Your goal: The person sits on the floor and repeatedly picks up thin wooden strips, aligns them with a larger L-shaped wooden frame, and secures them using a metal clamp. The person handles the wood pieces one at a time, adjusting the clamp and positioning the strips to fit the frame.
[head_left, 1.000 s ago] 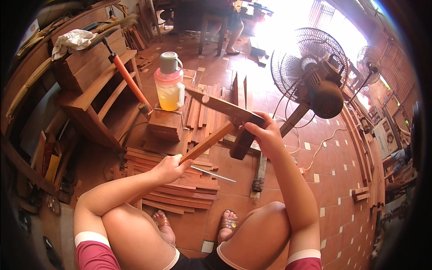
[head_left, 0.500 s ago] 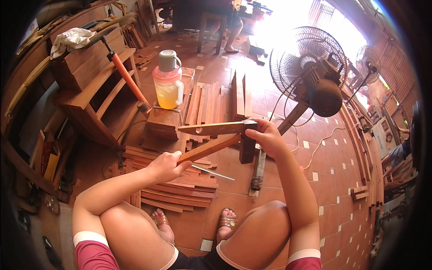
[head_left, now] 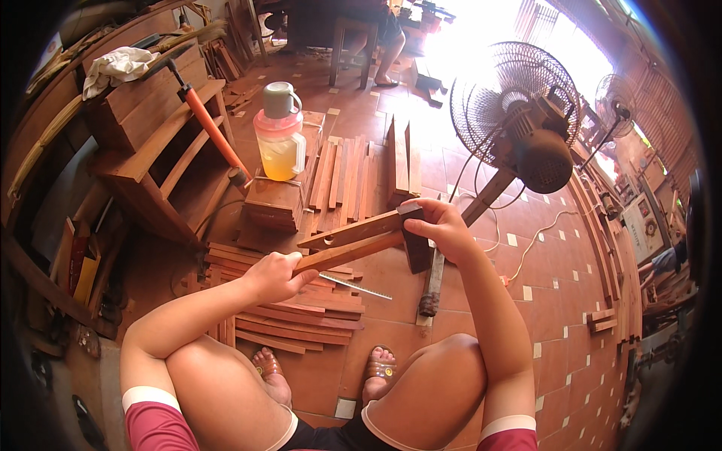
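My left hand (head_left: 272,278) is closed round the near end of a reddish-brown wooden strip (head_left: 347,252), which slants up to the right. The fingers of my right hand (head_left: 440,230) grip a wooden try square (head_left: 359,231) by its thick dark stock (head_left: 417,246). Its lighter blade, with a hole near the tip, runs leftward just above the strip at a narrow angle. The strip's far end meets the stock; whether they press together I cannot tell. Below, a thin metal ruler (head_left: 355,286) lies on a pile of wooden strips (head_left: 301,325).
A pink-lidded jug (head_left: 280,154) of yellow liquid stands on a wooden block (head_left: 271,204), beside more strips (head_left: 343,174). A pedestal fan (head_left: 519,113) rises at right, its cable (head_left: 538,239) across the tiles. A wooden cabinet (head_left: 154,161) and orange-barrelled hand pump (head_left: 210,124) are left. Another person's legs (head_left: 389,60) show behind.
The try square has turned in my right hand: its blade tip has dropped closer to the strip, and the stock's lower end has swung right. My left hand has barely moved.
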Available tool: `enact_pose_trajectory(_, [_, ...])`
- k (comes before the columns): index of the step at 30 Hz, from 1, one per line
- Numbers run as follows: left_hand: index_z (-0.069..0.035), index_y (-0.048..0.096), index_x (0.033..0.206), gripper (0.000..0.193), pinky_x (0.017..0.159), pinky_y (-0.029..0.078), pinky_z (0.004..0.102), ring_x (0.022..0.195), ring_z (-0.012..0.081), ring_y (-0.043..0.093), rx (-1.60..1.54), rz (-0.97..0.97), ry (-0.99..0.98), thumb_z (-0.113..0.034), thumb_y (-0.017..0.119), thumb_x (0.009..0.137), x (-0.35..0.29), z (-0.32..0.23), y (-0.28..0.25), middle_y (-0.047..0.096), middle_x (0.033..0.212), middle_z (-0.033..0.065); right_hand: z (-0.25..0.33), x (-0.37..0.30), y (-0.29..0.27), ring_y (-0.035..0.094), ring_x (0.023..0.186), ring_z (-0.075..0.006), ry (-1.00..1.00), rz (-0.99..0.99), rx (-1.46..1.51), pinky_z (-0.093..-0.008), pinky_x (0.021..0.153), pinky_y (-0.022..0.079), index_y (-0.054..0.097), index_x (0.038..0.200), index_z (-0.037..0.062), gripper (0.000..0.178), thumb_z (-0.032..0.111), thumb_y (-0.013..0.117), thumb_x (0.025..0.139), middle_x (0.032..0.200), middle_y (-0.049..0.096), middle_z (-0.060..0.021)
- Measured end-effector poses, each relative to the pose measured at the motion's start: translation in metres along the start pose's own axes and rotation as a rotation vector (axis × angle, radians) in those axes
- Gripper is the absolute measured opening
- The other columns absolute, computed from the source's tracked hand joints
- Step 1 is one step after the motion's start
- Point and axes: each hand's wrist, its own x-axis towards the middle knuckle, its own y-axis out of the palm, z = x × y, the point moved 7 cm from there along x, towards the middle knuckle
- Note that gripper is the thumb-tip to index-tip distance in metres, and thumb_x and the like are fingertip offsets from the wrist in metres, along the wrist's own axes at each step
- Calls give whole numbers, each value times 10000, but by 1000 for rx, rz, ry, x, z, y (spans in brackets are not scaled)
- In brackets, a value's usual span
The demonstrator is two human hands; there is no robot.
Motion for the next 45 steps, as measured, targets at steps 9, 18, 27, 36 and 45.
enact_pose_trajectory(9, [39,681,1008,495,702,530,456,822,447,671,-94,-8,55,-450,625,954,-2,4,8,671,838,277,3,-3,7,645,947,-99,35,23,-85,-252,864,537,630,1225,13,378,50,747,868,1072,679,-39])
enact_pose_trajectory(18, [36,657,879,510,679,529,469,756,427,679,-103,-50,54,-469,627,945,-2,1,7,662,757,259,-8,0,2,638,918,-91,46,15,-68,-250,824,533,601,1237,45,371,130,742,905,1032,674,-33])
enact_pose_trajectory(27, [37,659,885,504,683,527,470,757,424,680,-85,-44,51,-463,632,942,-1,2,9,662,760,260,-11,0,1,627,885,-77,52,15,-67,-233,779,525,592,1250,69,368,142,733,918,986,670,-23])
enact_pose_trajectory(36, [37,648,872,470,640,500,450,734,443,643,-112,-48,21,-429,657,934,-2,0,4,633,764,263,-10,0,2,618,865,-67,64,-3,-96,-226,759,517,588,1253,66,363,143,722,924,976,667,-19])
enact_pose_trajectory(45, [22,685,891,496,696,532,455,772,407,689,-96,-6,-45,-473,666,918,-6,-7,-11,677,771,241,-7,-1,5,618,922,-76,41,33,-65,-243,810,525,580,1255,52,369,124,721,921,1058,645,-21])
